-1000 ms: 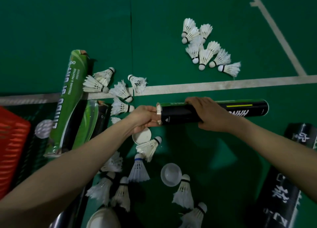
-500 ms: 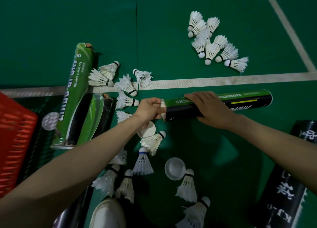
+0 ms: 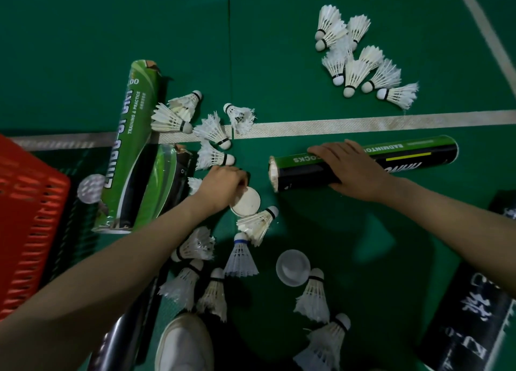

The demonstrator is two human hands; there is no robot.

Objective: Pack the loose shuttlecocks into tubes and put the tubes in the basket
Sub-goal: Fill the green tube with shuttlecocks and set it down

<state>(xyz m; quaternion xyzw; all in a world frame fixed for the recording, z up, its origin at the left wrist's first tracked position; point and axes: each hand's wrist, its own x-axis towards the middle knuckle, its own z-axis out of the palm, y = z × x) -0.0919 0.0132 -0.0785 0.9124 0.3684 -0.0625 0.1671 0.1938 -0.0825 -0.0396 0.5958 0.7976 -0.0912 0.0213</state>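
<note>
A black-and-green shuttlecock tube (image 3: 413, 158) lies on its side on the green court floor, its open end facing left with white feathers showing inside. My right hand (image 3: 354, 169) grips this tube from above near the open end. My left hand (image 3: 223, 187) is down at a white tube cap (image 3: 248, 201) on the floor, fingers curled on its rim. Several loose shuttlecocks (image 3: 212, 136) lie left of the tube, several more shuttlecocks (image 3: 243, 256) below the cap, and a further cluster of shuttlecocks (image 3: 354, 60) at the far right. The red basket (image 3: 30, 219) stands at the left edge.
A green tube (image 3: 131, 136) and a clear-sleeved tube (image 3: 159, 186) lie by the basket. A second white cap (image 3: 293, 267) sits lower centre. Black tubes (image 3: 469, 314) lie at the lower right. My white shoe (image 3: 184, 345) is at the bottom. A white court line (image 3: 363, 123) crosses.
My left hand has left the tube's open end and dropped to the white cap on the floor. The right hand keeps its grip; the tube has rolled slightly, showing more green.
</note>
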